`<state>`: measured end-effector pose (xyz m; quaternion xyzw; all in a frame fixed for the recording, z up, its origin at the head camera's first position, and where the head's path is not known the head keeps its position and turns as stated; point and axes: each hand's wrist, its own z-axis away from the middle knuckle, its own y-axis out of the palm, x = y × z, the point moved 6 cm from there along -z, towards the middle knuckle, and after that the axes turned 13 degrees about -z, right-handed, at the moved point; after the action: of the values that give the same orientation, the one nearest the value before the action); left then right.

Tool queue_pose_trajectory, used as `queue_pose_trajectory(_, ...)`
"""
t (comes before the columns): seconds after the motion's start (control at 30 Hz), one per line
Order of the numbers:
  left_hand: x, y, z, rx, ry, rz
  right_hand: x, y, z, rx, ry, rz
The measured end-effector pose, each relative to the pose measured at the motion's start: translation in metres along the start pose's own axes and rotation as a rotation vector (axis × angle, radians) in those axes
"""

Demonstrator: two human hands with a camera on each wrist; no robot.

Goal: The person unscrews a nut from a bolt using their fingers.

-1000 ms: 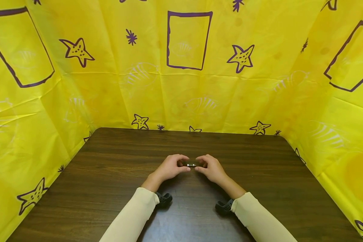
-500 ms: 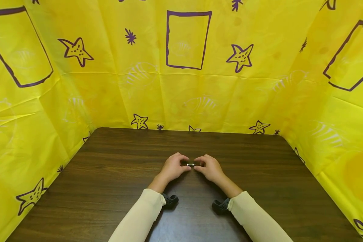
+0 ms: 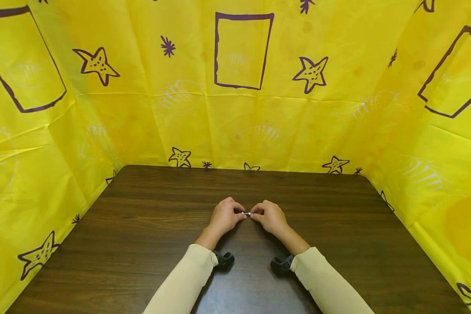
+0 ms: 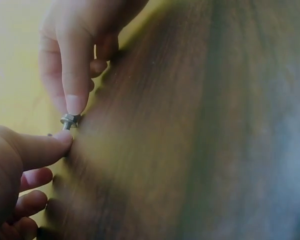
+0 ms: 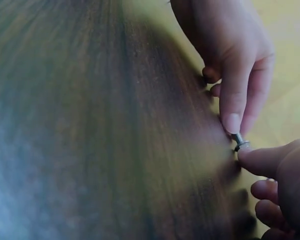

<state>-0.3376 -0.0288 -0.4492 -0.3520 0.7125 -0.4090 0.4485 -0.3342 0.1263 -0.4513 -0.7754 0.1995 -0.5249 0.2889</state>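
Observation:
A small silver bolt (image 3: 246, 213) with a nut or washer on it lies between the two hands at mid-table. My left hand (image 3: 224, 216) pinches one end between thumb and fingertips. From the other side, my right hand (image 3: 272, 216) pinches the end with the nut. In the left wrist view, the wider hex part of the bolt (image 4: 69, 120) shows at the right hand's fingertips, and the left thumb covers the shank. The right wrist view shows a short piece of the bolt (image 5: 239, 140) between the thumbs. Whether it touches the table cannot be told.
The dark wood-grain table (image 3: 161, 192) has rounded far corners. A yellow cloth (image 3: 239, 113) with starfish and fish drawings hangs behind it and along both sides. Black straps (image 3: 224, 260) sit at both wrists, beside the pale sleeves (image 3: 184, 279).
Thumbs and fingers of both hands have closed in on the bolt's two ends, which stood more exposed before. The left forearm has shifted right, the right hand slightly left.

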Motion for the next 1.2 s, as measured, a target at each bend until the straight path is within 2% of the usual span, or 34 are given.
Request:
queue_pose_trajectory(0.2,-0.002,-0.004,0.001,-0.009,0.012,-0.007,0.003,-0.001,0.000,0.000,-0.037,-0.031)
queue_pose_trajectory(0.47,-0.002,-0.011,0.001,-0.033,0.031,0.066,0.005,-0.005,-0.002,-0.024,-0.073,-0.108)
queue_pose_trajectory(0.7,-0.002,-0.019,-0.002,-0.074,0.037,0.201,0.010,-0.012,-0.002,-0.079,-0.059,-0.192)
queue_pose_trajectory(0.93,-0.007,-0.027,-0.003,-0.131,0.044,0.312,0.016,-0.022,-0.001,-0.164,-0.092,-0.310)
queue_pose_trajectory(1.2,-0.007,-0.039,-0.003,-0.152,0.035,0.461,0.024,-0.027,-0.002,-0.228,-0.131,-0.449)
